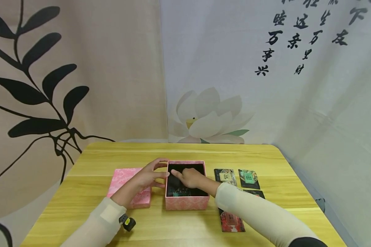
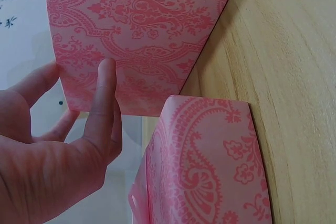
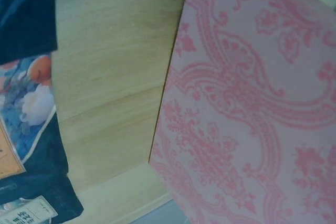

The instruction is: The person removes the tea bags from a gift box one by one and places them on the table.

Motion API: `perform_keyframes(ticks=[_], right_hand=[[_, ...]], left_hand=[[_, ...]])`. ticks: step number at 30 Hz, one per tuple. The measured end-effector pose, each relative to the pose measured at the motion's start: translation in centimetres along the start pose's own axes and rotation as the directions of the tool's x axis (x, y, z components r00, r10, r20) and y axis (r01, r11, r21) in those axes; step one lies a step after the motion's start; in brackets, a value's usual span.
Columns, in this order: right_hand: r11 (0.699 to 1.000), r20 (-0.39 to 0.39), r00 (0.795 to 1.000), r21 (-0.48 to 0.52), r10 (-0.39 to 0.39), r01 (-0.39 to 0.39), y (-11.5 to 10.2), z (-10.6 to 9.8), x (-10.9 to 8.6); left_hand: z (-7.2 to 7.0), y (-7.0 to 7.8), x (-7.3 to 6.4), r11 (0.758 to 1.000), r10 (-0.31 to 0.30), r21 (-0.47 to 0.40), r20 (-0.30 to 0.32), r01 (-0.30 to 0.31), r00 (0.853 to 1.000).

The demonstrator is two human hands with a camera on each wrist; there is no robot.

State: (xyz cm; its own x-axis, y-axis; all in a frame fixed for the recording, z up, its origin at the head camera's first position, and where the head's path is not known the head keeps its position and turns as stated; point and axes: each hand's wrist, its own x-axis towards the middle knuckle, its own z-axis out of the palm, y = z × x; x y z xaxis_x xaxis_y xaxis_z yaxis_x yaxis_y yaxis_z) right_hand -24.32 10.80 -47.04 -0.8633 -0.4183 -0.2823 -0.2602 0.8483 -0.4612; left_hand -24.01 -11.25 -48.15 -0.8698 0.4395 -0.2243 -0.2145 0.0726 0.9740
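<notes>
A pink patterned box (image 1: 187, 204) with a black inside stands on the table, its top uncovered. My left hand (image 1: 151, 175) is at the box's left wall, fingers spread; in the left wrist view a fingertip (image 2: 107, 69) rests against the pink wall and others are at its edge. My right hand (image 1: 191, 177) reaches down into the box, thumb extended to the left. Its other fingertips are hidden, so I cannot tell whether they hold anything. A dark packet with a teal label (image 1: 181, 194) lies inside near the front wall. The right wrist view shows the box's outer wall (image 3: 252, 98).
Left of the box lies a pink patterned lid (image 1: 126, 176), partly behind my left forearm. To the right are several dark packets, including one with a green label (image 1: 248, 178) and a red one (image 1: 232, 221). My right sleeve (image 1: 253, 209) crosses over some of them.
</notes>
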Motion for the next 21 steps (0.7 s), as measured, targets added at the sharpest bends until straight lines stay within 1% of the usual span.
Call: perform_keyframes(ticks=[2, 4, 6, 8, 10, 12, 13, 15, 18, 19, 21], right_hand=[[1.000, 0.008, 1.000, -0.026, -0.005, 0.005, -0.1, 0.0, -0.1], [1.000, 0.034, 0.999, -0.012, -0.001, 0.002, -0.1, -0.1, -0.2], [0.999, 0.066, 0.998, 0.040, 0.010, -0.012, -0.1, -0.3, -0.3], [0.990, 0.112, 0.994, 0.134, 0.020, -0.035, 0.0, -0.5, -0.5], [0.964, 0.157, 0.987, 0.257, 0.032, -0.072, 0.1, -0.7, -0.6], [0.921, 0.199, 0.979, 0.369, 0.049, -0.121, 0.3, -0.9, -0.6], [0.903, 0.219, 0.974, 0.406, 0.053, -0.140, 0.4, -0.9, -0.6], [0.879, 0.243, 0.968, 0.446, 0.063, -0.169, 0.5, -1.1, -0.4], [0.854, 0.284, 0.957, 0.480, 0.064, -0.200, 0.6, -1.3, -0.2], [0.846, 0.304, 0.951, 0.489, 0.063, -0.212, 0.7, -1.3, -0.1], [0.816, 0.348, 0.936, 0.525, 0.054, -0.243, 0.8, -1.4, 0.0]], left_hand=[[0.0, 0.0, 0.0, 1.000, -0.001, 0.001, -0.001, 0.001, 1.000], [0.1, 0.0, 0.0, 1.000, -0.001, 0.003, 0.001, 0.001, 1.000], [0.1, 0.0, 0.0, 1.000, -0.001, 0.005, 0.001, 0.001, 1.000], [0.1, 0.1, -0.1, 1.000, 0.000, 0.006, 0.001, 0.000, 1.000], [0.1, 0.1, -0.1, 1.000, -0.001, 0.005, -0.001, 0.001, 1.000], [0.1, 0.0, -0.1, 1.000, -0.002, 0.001, -0.002, 0.002, 1.000], [0.1, 0.1, -0.1, 1.000, -0.002, 0.000, -0.002, 0.002, 1.000], [0.1, 0.1, -0.1, 1.000, 0.000, 0.000, -0.001, 0.000, 1.000], [0.1, 0.2, -0.2, 1.000, 0.009, 0.001, 0.005, -0.009, 1.000], [0.1, 0.3, -0.2, 1.000, 0.012, 0.003, 0.006, -0.012, 1.000], [0.1, 0.3, -0.2, 1.000, 0.016, 0.004, 0.008, -0.016, 1.000]])
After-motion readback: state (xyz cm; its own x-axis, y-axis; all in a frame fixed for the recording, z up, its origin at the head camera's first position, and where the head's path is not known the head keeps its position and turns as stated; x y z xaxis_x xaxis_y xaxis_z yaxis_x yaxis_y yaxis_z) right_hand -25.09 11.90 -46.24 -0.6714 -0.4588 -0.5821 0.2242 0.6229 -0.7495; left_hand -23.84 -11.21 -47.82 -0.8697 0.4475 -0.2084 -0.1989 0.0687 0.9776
